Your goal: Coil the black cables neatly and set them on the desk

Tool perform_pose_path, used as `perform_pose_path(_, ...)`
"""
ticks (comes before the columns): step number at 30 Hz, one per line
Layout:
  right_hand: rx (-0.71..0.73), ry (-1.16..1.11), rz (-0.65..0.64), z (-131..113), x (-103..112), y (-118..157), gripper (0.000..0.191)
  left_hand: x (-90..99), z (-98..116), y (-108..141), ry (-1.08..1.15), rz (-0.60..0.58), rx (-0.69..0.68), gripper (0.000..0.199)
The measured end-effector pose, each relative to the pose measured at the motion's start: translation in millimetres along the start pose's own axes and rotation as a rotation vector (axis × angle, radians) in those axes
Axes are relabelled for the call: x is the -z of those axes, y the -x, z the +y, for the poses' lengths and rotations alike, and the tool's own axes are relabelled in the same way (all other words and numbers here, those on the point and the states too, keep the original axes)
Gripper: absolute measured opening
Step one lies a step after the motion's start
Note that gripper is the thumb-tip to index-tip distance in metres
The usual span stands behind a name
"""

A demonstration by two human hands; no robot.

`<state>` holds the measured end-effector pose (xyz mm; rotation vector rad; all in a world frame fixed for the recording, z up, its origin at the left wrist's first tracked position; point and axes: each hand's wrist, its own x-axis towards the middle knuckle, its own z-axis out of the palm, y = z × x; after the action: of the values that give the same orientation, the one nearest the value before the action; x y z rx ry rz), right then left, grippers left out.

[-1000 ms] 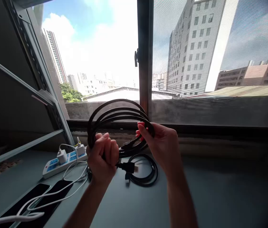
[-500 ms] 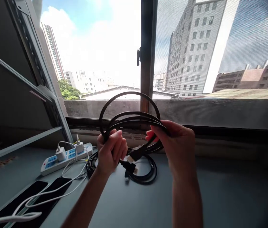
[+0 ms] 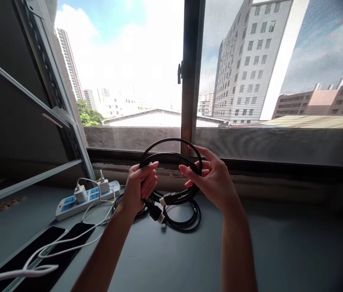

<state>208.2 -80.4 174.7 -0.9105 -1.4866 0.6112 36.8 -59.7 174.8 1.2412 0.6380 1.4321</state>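
A looped black cable (image 3: 171,140) hangs in the air between my two hands, in front of the window sill. My left hand (image 3: 142,182) is closed round the left side of the loops. On the right side, my right hand (image 3: 209,174) has its thumb and fingers about the loops, the fingers partly spread. Below my left hand hangs a black connector (image 3: 155,211) with a pale end. Another connector (image 3: 168,198) lies against the lower part of the loops. A second coiled black cable (image 3: 186,228) rests on the grey table (image 3: 171,263) beneath.
To the left stands a white power strip (image 3: 88,198) with two white chargers and white cables. Dark flat devices (image 3: 43,247) lie at the lower left. A metal frame (image 3: 52,77) rises at the left, and a window (image 3: 189,81) is behind.
The upper loop has come down and the held loops are drawn into a smaller, rounder coil. My right hand has shifted left, with its fingers more spread.
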Motion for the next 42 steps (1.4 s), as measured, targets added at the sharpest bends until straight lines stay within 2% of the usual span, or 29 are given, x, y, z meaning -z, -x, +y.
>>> perform_pose_path(2, 0.095, -0.001, 0.052, -1, -2, -1, 0.062, -0.3, 3, 1, 0.001, 0.009, 0.012, 0.051)
perform_pose_path(6, 0.275, 0.087, 0.169, -4, -7, -1, 0.047, 0.8, 8, 3, -0.01, -0.002, 0.067, 0.048)
perform_pose_path(10, 0.328, 0.148, 0.251, -1, -9, -2, 0.036, 3.5, 10, 3, -0.021, -0.015, 0.105, 0.047)
perform_pose_path(14, 0.242, 0.101, 0.214, 3, -7, -5, 0.023, 4.1, 9, 4, -0.06, -0.021, 0.091, 0.045)
perform_pose_path(21, 0.061, -0.076, 0.017, -3, -3, 0, 0.035, 4.1, 3, -5, -0.169, -0.09, 0.077, 0.043)
perform_pose_path(26, -0.029, -0.095, -0.056, -6, -7, 1, 0.04, 5.3, -11, -14, -0.517, 0.085, -0.13, 0.036)
perform_pose_path(28, -0.057, -0.066, -0.075, 1, -7, -3, 0.041, 7.8, -21, -19, -0.585, 0.128, -0.144, 0.036)
perform_pose_path(30, -0.106, -0.037, -0.112, 13, -4, -8, 0.035, 11.7, -32, -26, -0.52, 0.103, -0.053, 0.04)
perform_pose_path(32, -0.174, 0.003, -0.176, 29, 3, -12, 0.025, 16.5, -43, -33, -0.36, 0.034, 0.107, 0.042)
perform_pose_path(34, -0.243, 0.061, -0.251, 45, 15, -15, 0.038, 21.0, -55, -40, -0.225, -0.02, 0.261, 0.041)
perform_pose_path(36, -0.313, 0.098, -0.31, 60, 26, -15, 0.051, 24.1, -65, -45, -0.172, -0.038, 0.359, 0.039)
perform_pose_path(39, -0.426, 0.13, -0.34, 77, 35, -15, 0.055, 25.7, -78, -49, -0.193, -0.056, 0.434, 0.041)
perform_pose_path(42, -0.519, 0.183, -0.382, 89, 32, -18, 0.059, 25.6, -93, -51, -0.247, -0.087, 0.494, 0.04)
